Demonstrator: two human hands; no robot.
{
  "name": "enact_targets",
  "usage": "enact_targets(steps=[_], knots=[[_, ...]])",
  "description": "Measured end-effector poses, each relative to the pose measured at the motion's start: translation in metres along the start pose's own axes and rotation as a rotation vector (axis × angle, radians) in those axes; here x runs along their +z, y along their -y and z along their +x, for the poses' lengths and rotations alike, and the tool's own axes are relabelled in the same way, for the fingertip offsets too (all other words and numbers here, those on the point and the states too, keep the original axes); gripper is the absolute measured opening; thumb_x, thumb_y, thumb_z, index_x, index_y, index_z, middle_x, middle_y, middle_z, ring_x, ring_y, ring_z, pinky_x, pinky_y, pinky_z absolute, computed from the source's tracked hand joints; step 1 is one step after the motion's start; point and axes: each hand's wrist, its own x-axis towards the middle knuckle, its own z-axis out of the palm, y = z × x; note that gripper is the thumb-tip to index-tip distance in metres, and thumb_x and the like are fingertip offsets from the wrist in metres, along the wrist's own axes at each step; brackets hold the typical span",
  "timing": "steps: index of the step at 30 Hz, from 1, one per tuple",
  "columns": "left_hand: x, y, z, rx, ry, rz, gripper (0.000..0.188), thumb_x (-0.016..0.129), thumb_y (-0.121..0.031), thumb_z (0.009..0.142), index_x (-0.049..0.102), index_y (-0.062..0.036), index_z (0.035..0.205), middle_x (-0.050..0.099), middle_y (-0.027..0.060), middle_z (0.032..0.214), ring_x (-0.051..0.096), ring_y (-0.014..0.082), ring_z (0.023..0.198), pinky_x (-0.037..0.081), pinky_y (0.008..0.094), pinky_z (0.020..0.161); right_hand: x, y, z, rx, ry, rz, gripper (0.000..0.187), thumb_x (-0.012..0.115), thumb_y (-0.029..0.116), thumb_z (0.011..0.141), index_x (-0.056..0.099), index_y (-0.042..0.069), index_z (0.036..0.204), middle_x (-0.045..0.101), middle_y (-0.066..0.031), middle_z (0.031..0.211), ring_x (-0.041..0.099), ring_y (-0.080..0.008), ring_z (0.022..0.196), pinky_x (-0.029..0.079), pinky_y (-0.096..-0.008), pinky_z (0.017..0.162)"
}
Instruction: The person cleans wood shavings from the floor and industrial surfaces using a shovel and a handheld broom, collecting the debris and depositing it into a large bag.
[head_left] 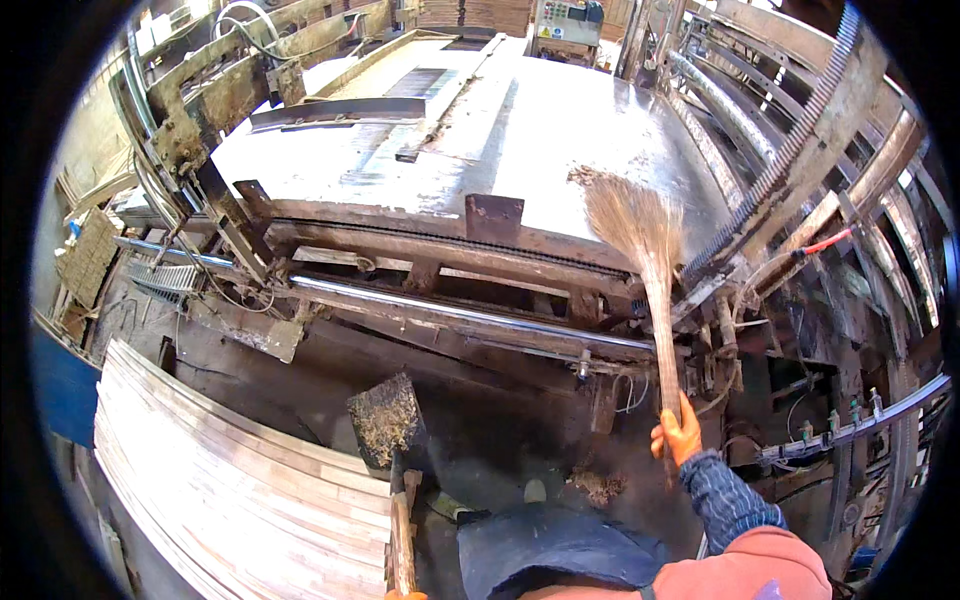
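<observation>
In an orange glove, my right hand [680, 433] is closed round the handle of a straw broom [655, 270]. The broom points upward and away, its bristles over the near right part of a shiny metal machine bed [560, 130]. At the lower edge only a sliver of my left hand [406, 596] shows, in an orange glove at the wooden handle of a shovel [402, 545]. Wood debris [388, 420] covers the shovel's dark blade, which is held above the floor.
A stack of pale wooden boards [240, 470] lies at the left. A small debris pile [598, 485] is on the dark floor near my feet. A steel rod [470, 318] runs along the machine's front; metal framework [790, 210] rises at the right. A control box [567, 22] stands far back.
</observation>
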Motion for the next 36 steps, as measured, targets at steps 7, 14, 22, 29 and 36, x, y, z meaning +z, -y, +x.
enact_targets(steps=[7, 14, 22, 29, 36], knots=[[0.062, 0.021, -0.169, 0.053, -0.155, 0.503, 0.031, 0.066, -0.022, 0.084, 0.066, 0.0034, 0.103, 0.069, 0.0186, 0.089, 0.067, 0.0292, 0.077, 0.055, 0.0392, 0.065, 0.004, 0.048, 0.042, -0.102, 0.030, 0.092, 0.059, 0.056, 0.024, 0.100, 0.030, 0.024, 0.153, 0.059, -0.0101, 0.071, 0.055, -0.0167, 0.045, 0.048, -0.0330, 0.040], [0.045, 0.024, -0.223, 0.112, -0.296, 0.918, 0.055, 0.069, -0.037, 0.082, 0.055, -0.0038, 0.124, 0.067, 0.0238, 0.103, 0.064, 0.0381, 0.093, 0.052, 0.0458, 0.079, 0.034, 0.064, 0.015, -0.088, 0.045, 0.289, 0.056, 0.052, 0.029, 0.101, 0.029, 0.024, 0.151, 0.058, -0.0100, 0.072, 0.054, -0.0174, 0.045, 0.047, -0.0336, 0.040], [0.041, 0.010, -0.221, 0.210, -0.237, 1.073, 0.079, 0.073, -0.050, 0.078, 0.049, -0.0092, 0.140, 0.066, 0.0284, 0.113, 0.063, 0.0439, 0.107, 0.050, 0.0502, 0.089, 0.047, 0.099, 0.028, -0.089, 0.014, 0.314, 0.050, 0.053, 0.031, 0.100, 0.033, 0.023, 0.145, 0.060, -0.0114, 0.074, 0.056, -0.0178, 0.047, 0.047, -0.0334, 0.041], [0.101, -0.067, -0.184, 0.450, -0.019, 0.807, 0.059, 0.075, -0.035, 0.080, 0.061, 0.0020, 0.124, 0.069, 0.0134, 0.103, 0.063, 0.0208, 0.093, 0.053, 0.0371, 0.078, 0.025, 0.157, 0.117, -0.090, 0.022, 0.313, 0.041, 0.055, 0.029, 0.098, 0.038, 0.020, 0.135, 0.060, -0.0140, 0.079, 0.060, -0.0203, 0.051, 0.052, -0.0361, 0.043], [0.154, -0.094, -0.106, 0.480, 0.110, 0.604, 0.062, 0.078, -0.028, 0.078, 0.055, 0.0004, 0.128, 0.066, 0.0133, 0.101, 0.061, 0.0205, 0.090, 0.052, 0.0364, 0.076, 0.019, 0.141, 0.202, -0.030, -0.103, 0.199, 0.057, 0.057, 0.027, 0.098, 0.027, 0.023, 0.146, 0.058, -0.0121, 0.079, 0.058, -0.0207, 0.051, 0.049, -0.0356, 0.041]])
